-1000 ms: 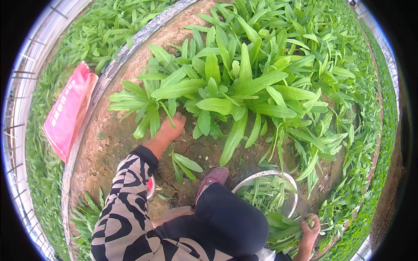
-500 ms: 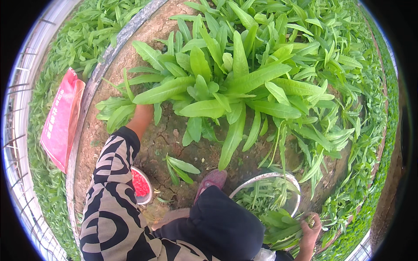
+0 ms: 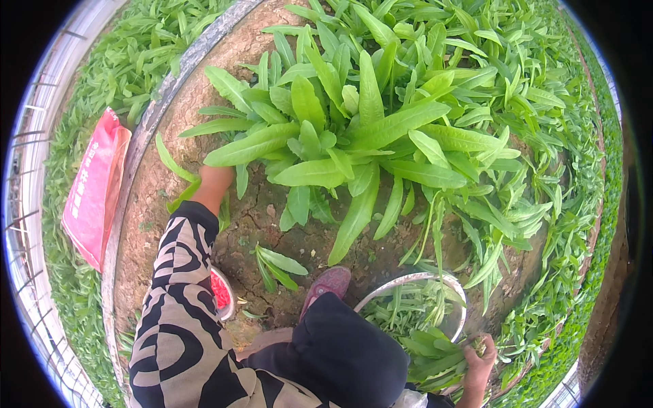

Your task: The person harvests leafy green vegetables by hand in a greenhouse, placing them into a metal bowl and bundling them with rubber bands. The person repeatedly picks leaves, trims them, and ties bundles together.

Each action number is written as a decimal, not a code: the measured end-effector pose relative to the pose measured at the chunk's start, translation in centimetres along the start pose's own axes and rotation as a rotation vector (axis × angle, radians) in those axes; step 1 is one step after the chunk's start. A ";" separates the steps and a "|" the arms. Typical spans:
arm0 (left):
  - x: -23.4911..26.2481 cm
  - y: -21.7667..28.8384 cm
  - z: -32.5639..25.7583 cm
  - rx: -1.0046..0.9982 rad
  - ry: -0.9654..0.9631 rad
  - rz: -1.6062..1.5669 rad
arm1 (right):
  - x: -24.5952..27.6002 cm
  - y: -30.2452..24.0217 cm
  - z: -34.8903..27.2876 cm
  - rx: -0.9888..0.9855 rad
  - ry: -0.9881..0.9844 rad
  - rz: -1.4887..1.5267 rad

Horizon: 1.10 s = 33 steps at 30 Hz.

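Note:
My left hand (image 3: 213,181), in a black-and-tan patterned sleeve, reaches into the base of a leafy green plant (image 3: 326,136) at the left side of the soil bed; leaves hide the fingers, which seem closed on a plant there. At the lower right my right hand (image 3: 481,360) grips a bunch of cut green leaves (image 3: 435,353) beside a round metal basin (image 3: 408,281). A small pulled plant (image 3: 275,262) lies on the cracked soil between them.
A red plastic bag (image 3: 95,187) lies on the grass at the left, past the bed's concrete edging (image 3: 153,126). My shoes (image 3: 325,285) stand on the soil. Dense green plants fill the right side of the bed.
My left hand has moved left along the plant row and deeper under the leaves. The view has tilted a little. The right hand has stayed by the basin.

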<state>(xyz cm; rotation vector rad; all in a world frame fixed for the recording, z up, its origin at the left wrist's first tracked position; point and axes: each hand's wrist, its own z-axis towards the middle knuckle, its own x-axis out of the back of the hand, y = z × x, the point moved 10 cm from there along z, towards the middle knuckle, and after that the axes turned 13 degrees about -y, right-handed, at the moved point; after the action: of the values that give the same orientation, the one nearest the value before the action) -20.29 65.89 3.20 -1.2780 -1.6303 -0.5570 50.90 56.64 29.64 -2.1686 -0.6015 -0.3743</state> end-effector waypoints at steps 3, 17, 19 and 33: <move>-10.5 -5.8 -0.7 0.001 -0.597 -0.265 | -0.3 -0.6 0.7 0.040 -0.041 0.058; 21.7 23.6 -22.7 -1.061 -0.482 -1.260 | -1.4 -5.3 -8.5 0.349 -0.010 0.340; 25.8 26.5 -26.0 -1.192 -0.540 -1.363 | -2.0 -6.8 -10.5 0.448 -0.045 0.252; 34.0 43.5 -51.3 -1.470 -0.981 -1.690 | 0.7 -4.5 -18.3 0.679 0.072 0.414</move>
<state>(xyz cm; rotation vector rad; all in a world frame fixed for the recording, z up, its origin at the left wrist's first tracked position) 40.27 56.12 47.00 -0.5080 -3.1203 -2.8627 47.99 44.77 44.05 -1.5575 -0.1803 -0.0103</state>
